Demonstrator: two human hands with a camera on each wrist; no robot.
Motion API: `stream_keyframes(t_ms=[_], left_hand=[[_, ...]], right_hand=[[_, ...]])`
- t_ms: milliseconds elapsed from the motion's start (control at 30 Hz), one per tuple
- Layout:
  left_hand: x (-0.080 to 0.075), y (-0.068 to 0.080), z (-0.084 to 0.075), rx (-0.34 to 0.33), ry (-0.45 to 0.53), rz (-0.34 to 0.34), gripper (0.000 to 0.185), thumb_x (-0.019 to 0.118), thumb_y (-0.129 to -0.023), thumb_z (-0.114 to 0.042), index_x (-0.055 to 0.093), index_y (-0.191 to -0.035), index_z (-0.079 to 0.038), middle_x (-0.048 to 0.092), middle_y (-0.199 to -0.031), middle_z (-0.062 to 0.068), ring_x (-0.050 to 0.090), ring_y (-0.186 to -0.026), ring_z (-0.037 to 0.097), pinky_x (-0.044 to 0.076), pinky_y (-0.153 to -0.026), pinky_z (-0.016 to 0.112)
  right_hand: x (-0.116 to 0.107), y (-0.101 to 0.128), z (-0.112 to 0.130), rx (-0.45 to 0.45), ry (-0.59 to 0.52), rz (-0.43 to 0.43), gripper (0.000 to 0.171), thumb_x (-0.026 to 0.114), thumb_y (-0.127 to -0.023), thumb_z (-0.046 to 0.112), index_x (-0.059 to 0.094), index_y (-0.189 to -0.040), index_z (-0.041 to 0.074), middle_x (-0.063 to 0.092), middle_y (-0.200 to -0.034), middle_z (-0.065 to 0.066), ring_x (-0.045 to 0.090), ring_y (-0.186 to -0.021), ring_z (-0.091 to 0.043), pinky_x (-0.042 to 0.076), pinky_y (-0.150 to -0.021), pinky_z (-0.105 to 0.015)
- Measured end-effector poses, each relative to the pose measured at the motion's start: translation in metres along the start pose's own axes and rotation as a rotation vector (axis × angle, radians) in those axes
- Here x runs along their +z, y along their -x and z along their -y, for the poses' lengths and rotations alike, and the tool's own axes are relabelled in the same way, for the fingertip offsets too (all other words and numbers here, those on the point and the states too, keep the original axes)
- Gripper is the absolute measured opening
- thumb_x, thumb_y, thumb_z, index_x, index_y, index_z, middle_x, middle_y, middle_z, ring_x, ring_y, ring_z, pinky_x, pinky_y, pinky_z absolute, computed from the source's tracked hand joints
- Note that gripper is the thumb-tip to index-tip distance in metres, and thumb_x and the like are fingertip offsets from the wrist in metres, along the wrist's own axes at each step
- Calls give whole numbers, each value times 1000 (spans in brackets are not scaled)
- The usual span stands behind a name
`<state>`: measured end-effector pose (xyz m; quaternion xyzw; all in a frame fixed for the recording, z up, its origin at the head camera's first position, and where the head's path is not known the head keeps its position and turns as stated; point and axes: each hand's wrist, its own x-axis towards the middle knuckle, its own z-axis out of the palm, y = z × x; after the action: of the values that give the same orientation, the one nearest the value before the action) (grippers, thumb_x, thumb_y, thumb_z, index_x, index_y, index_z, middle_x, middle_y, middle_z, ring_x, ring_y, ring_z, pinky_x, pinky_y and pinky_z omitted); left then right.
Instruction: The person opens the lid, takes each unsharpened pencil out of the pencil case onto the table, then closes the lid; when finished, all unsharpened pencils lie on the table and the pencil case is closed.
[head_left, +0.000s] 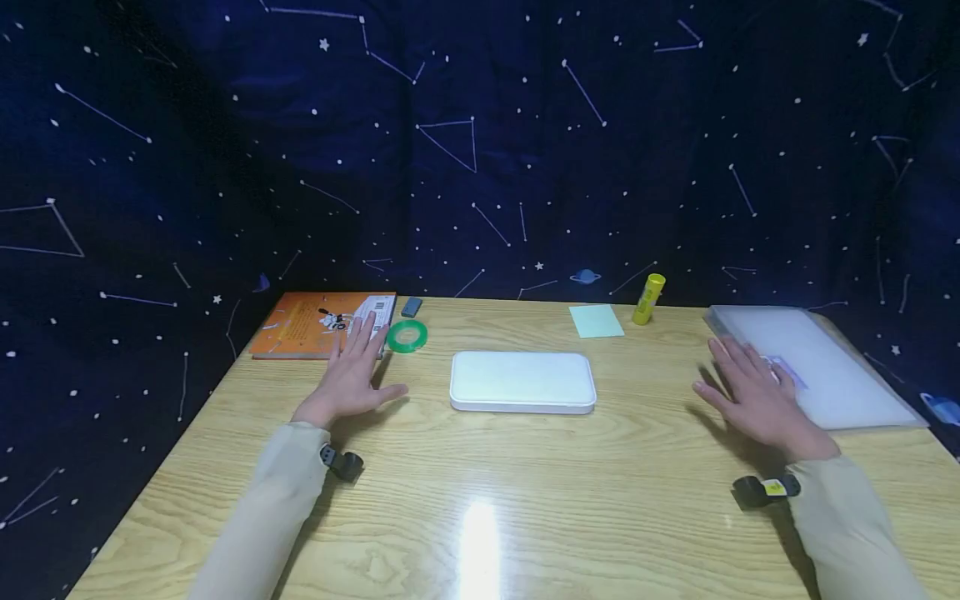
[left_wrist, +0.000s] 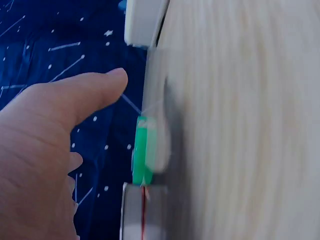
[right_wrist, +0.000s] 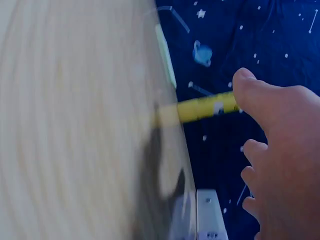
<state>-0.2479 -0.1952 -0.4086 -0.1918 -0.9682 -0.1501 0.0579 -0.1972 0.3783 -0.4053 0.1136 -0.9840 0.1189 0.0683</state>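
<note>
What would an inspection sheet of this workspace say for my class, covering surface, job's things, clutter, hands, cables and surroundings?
Surface: wood-grain table, with a bright reflection at the front.
Job's things: orange book and green tape ring near the left hand; translucent folder near the right hand; white case between the hands.
Clutter: pale square note, upright yellow tube, small dark block.
Hands: both extended, holding nothing.
Cables: nothing seen.
Surroundings: dark blue star-patterned cloth behind the table.

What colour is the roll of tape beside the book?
The roll of tape is green; the head view shows it best.
</note>
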Motion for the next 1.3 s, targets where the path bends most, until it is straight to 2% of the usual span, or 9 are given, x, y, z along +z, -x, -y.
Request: stream_keyframes(t_ms=[233, 400, 500, 733, 933, 1100, 1300], left_hand=[[9, -7, -19, 87, 56, -16, 99, 71, -78, -51, 24, -151, -1, 8, -160, 20, 9, -146, 42, 4, -114, 64], [16, -10, -31, 133, 117, -19, 99, 72, -78, -48, 24, -151, -1, 13, -160, 18, 13, -146, 39, 9, -112, 67], [20, -12, -35, 152, 156, -12, 99, 72, -79, -47, 23, -151, 0, 17, -159, 19, 15, -146, 39, 13, -112, 67], [30, -16, -43, 204, 264, 30, 96, 71, -80, -46, 25, -150, 1, 22, -158, 20, 21, -144, 39, 20, -113, 61], [36, -18, -49, 203, 330, 39, 96, 73, -78, -45, 27, -150, -1, 28, -156, 17, 25, -144, 35, 22, -115, 56], [47, -22, -54, 187, 365, 59, 97, 74, -76, -46, 27, -151, -5, 32, -155, 14, 29, -143, 32, 23, -116, 50], [61, -27, -60, 102, 407, 65, 99, 75, -71, -52, 29, -151, -15, 38, -151, 8, 33, -139, 30, 23, -115, 50]], right_hand=[[1, -10, 25, -61, -86, 39, 83, 53, -95, 45, 9, -156, 11, 12, -159, -23, 9, -145, -45, 10, -101, -75], [8, -19, 43, -176, -59, -76, 93, 73, -79, 47, 28, -152, 10, 30, -153, -22, 26, -139, -44, 21, -99, -73], [13, -24, 55, -239, -61, -129, 92, 78, -74, 45, 37, -147, 7, 37, -150, -21, 33, -135, -45, 27, -96, -70], [23, -35, 82, -306, -111, -100, 89, 78, -76, 41, 38, -147, 6, 38, -149, -20, 33, -135, -44, 28, -98, -66], [31, -46, 101, -348, -120, -72, 89, 78, -76, 46, 40, -146, 6, 39, -150, -18, 32, -137, -41, 28, -100, -64], [37, -54, 117, -379, -132, -44, 88, 77, -76, 48, 42, -144, 4, 39, -150, -16, 32, -139, -36, 29, -102, -64], [43, -57, 131, -398, -196, -17, 86, 78, -75, 46, 45, -143, 5, 39, -150, -16, 32, -139, -35, 27, -105, -62]])
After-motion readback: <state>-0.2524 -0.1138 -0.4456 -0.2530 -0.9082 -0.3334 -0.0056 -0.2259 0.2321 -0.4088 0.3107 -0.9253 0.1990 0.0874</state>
